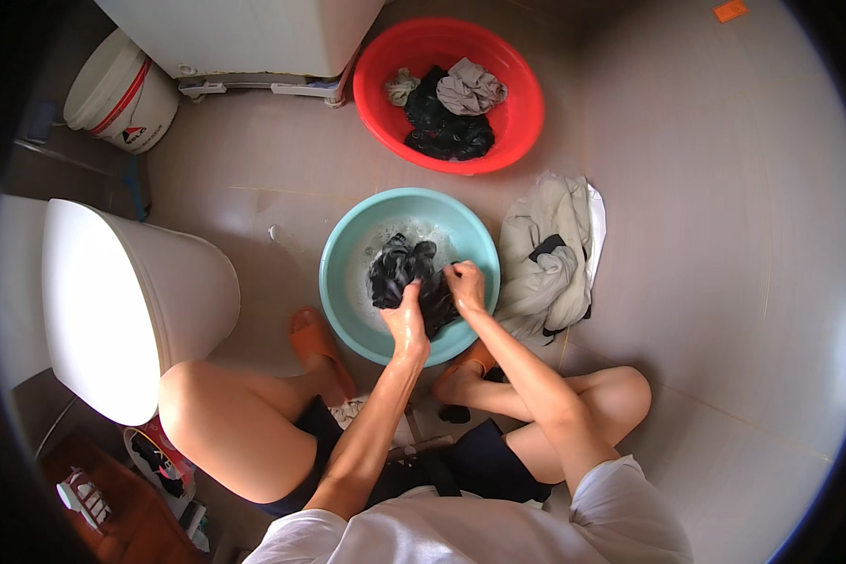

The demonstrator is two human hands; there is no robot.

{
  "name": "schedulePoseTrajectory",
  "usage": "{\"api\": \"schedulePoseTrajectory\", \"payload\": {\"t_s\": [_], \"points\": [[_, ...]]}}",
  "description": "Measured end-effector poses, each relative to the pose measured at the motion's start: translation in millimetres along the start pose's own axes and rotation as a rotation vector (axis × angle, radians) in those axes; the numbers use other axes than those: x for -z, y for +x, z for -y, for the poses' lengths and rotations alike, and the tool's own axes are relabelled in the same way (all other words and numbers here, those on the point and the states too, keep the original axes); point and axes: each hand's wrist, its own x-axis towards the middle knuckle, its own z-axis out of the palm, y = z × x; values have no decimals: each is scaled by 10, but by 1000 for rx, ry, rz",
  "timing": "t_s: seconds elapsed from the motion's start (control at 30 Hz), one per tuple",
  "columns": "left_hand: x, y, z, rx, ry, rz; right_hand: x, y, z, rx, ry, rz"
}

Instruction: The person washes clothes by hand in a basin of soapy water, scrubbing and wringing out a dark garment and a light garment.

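A turquoise plastic basin (pixel 335 310) stands on the tiled floor between my feet, with sudsy water (pixel 366 254) in it. Wet black cloth (pixel 403 271) is bunched in the basin. My left hand (pixel 405 321) grips the cloth near the middle, thumb on top. At the basin's right side, my right hand (pixel 465 282) is closed on another part of the same black cloth. The cloth's lower end hangs between both hands, and its exact garment type cannot be made out.
Beyond is a red basin (pixel 522 134) holding dark and grey wet clothes (pixel 451 127). Beige clothes (pixel 550 247) lie on the floor at right. A white toilet (pixel 190 282) and a white bucket (pixel 130 106) stand at left, a white appliance (pixel 254 35) at the back.
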Motion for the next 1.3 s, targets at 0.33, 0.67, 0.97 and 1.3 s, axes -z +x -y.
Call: {"api": "schedulePoseTrajectory", "payload": {"t_s": [0.33, 0.67, 0.97, 1.3], "points": [[412, 597, 514, -83, 620, 255, 93, 61, 138, 504, -319, 163], [919, 639, 939, 224, 457, 111, -689, 121, -58, 285, -642, 222], [957, 964, 469, 666, -309, 173, -301, -508, 433, -30, 405, 522], [951, 705, 584, 605, -103, 254, 229, -828, 1278, 352, 101, 477]]}}
